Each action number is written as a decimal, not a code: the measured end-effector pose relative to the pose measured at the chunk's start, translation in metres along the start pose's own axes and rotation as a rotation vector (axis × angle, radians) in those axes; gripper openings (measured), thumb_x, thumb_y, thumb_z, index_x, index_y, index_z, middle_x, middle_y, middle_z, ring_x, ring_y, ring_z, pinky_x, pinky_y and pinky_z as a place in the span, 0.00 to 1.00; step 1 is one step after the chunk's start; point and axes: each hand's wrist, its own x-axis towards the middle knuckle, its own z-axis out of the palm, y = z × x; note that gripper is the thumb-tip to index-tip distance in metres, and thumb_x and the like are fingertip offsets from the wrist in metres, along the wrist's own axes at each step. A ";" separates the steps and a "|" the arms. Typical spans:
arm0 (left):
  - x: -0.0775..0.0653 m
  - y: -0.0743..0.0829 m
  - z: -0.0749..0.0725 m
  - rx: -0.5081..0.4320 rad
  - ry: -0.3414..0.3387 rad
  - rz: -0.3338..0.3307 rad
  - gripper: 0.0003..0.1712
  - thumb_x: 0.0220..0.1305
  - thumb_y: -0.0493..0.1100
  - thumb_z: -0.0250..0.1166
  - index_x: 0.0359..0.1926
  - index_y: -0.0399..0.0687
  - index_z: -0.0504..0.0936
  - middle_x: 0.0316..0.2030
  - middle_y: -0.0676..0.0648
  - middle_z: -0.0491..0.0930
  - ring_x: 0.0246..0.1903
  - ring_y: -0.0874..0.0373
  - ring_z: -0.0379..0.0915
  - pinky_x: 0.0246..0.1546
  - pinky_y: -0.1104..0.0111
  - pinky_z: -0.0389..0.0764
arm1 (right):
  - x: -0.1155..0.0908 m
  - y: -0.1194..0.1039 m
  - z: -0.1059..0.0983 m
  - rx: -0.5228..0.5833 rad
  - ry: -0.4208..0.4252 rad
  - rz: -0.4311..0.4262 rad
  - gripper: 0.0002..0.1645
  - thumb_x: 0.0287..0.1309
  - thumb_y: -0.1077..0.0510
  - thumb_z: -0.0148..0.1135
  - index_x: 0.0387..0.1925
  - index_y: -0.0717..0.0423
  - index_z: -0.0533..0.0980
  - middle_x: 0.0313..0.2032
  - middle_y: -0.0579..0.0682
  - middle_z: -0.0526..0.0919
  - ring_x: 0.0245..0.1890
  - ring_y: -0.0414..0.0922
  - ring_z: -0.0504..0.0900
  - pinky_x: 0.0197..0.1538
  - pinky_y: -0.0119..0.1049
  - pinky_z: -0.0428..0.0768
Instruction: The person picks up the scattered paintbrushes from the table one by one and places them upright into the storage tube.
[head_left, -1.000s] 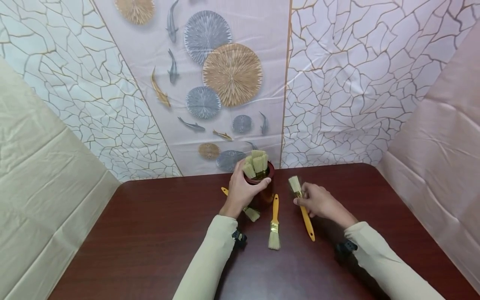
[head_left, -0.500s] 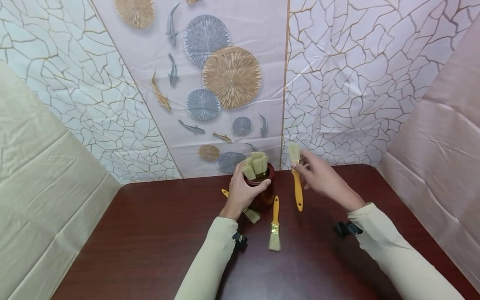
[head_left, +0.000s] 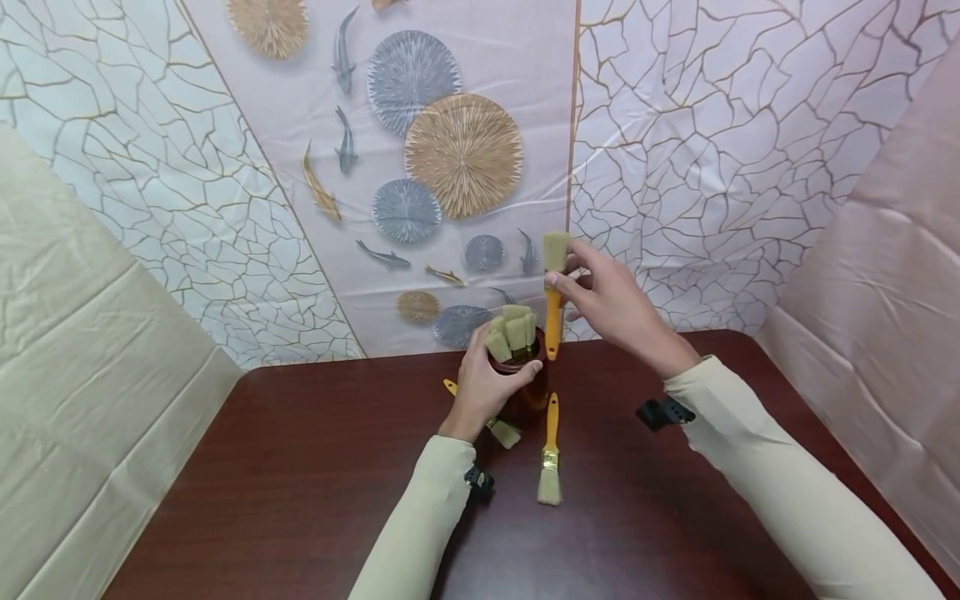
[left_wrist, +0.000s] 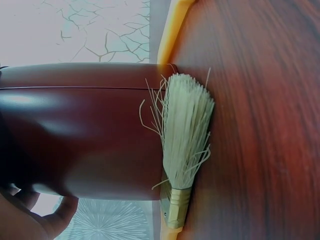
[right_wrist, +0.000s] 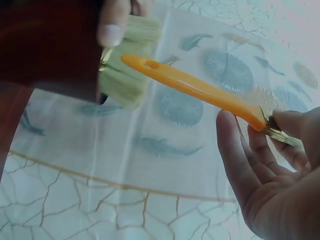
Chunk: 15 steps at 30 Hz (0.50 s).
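My left hand [head_left: 483, 379] grips a dark red cylindrical pot [left_wrist: 90, 130] near its rim, thumb on the near side. Several paintbrushes [head_left: 513, 331] stand in the pot with their pale bristles up. My right hand [head_left: 615, 296] pinches another paintbrush [right_wrist: 195, 90] at its metal band. This brush hangs upright above and to the right of the pot, bristles up, the end of its yellow handle close to the rim. One loose paintbrush [left_wrist: 187, 130] lies at the pot's base, partly hidden behind my left hand in the head view.
Just in front of the pot, a paintbrush [head_left: 550, 454] lies on the dark wooden table [head_left: 337, 467] with its bristles toward me. Behind the table's far edge hangs a patterned cloth [head_left: 465, 154], and plain beige cloth [head_left: 870, 317] closes off the sides.
My right hand has lifted its paintbrush off the table and brought it up and left toward the pot. My left hand keeps its grip on the pot.
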 end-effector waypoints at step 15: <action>0.000 0.000 0.001 -0.017 -0.005 -0.008 0.52 0.56 0.68 0.77 0.78 0.67 0.66 0.72 0.55 0.68 0.63 0.55 0.74 0.64 0.50 0.76 | 0.019 0.014 0.039 -0.165 -0.290 -0.027 0.13 0.77 0.58 0.61 0.56 0.58 0.81 0.47 0.58 0.87 0.40 0.54 0.89 0.43 0.46 0.87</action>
